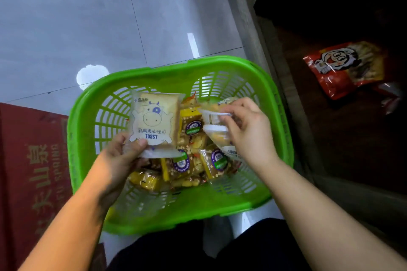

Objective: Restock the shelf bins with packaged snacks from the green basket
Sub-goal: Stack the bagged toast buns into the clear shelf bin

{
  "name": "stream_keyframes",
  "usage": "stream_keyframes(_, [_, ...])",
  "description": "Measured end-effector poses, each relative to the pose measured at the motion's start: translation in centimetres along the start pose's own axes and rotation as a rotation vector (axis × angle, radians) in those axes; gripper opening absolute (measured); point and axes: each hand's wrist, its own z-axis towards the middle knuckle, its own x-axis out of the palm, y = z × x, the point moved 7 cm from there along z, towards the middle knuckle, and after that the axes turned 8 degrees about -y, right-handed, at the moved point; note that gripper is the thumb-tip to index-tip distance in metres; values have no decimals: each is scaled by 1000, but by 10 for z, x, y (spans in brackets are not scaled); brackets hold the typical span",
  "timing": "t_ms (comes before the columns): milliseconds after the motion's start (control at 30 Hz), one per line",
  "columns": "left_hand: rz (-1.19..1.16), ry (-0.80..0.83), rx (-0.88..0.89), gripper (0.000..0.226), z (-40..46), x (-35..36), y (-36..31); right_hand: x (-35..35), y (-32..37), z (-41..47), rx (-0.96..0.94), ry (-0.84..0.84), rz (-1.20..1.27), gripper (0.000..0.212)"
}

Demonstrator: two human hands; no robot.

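— What have we got in our left hand (120,156)?

— A toast packet (154,121), clear wrap with a cartoon cow and the word TOAST. Our grip is closed on its lower edge, thumb on the front, and the packet stands upright above the left part of the green basket (88,103).

— And our right hand (246,125)?

— Its grip is closed on a second clear packet (214,125), pinched at the white sealed edges. That one tilts over the right middle of the basket; its print is partly hidden by our fingers, so we cannot read what it is.

— What lies under both?

— A heap of yellow snack packets (193,160) with round purple-and-green labels, resting on the basket's bottom, toward the middle and near side. The far part of the basket shows bare lattice.

— Where does the basket sit?

— On the grey tiled floor (66,17), right in front of our dark-clothed knees. To its left, touching or just beside it, we see a red carton (30,160) with gold lettering. To its right is the dark shelf (341,138), where a red snack bag (343,68) with a cartoon face lies flat, well apart from the basket.
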Motion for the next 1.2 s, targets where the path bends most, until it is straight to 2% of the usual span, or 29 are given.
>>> stream_keyframes(100, [-50, 9, 34, 15, -61, 9, -47, -58, 75, -32, -86, -54, -15, 14])
stream_keyframes(267, [-49, 123, 89, 36, -192, 23, -160, -191, 198, -73, -1, -206, 57, 15])
stream_keyframes(367, [17, 267, 98, 38, -271, 35, -227, -283, 264, -97, 73, -313, 73, 14])
stream_keyframes(500, [99, 509, 136, 35, -359, 80, -308, -404, 331, -123, 130, -498, 99, 26])
stream_keyframes(633, [195, 769, 242, 29, -427, 150, -361, -512, 360, -161, 162, -781, 42, 30])
stream_keyframes(700, [275, 921, 280, 26, -459, 190, -369, -556, 355, -186, 223, -932, -30, 36])
stream_keyframes(800, [431, 1121, 320, 34, -503, 246, -359, -604, 335, -217, 289, -1056, -140, 29])
stream_keyframes(900, [493, 1152, 310, 36, -523, 281, -335, -619, 307, -231, 232, -983, -291, 22])
stream_keyframes(1000, [565, 1093, 320, 37, -528, 297, -302, -601, 273, -248, 170, -735, -454, 14])
stream_keyframes(1067, [607, 1063, 296, 31, -530, 299, -279, -590, 248, -269, 223, -640, -501, 16])
stream_keyframes(1200, [692, 1024, 246, 31, -534, 295, -246, -587, 219, -305, 379, -616, -521, 18])
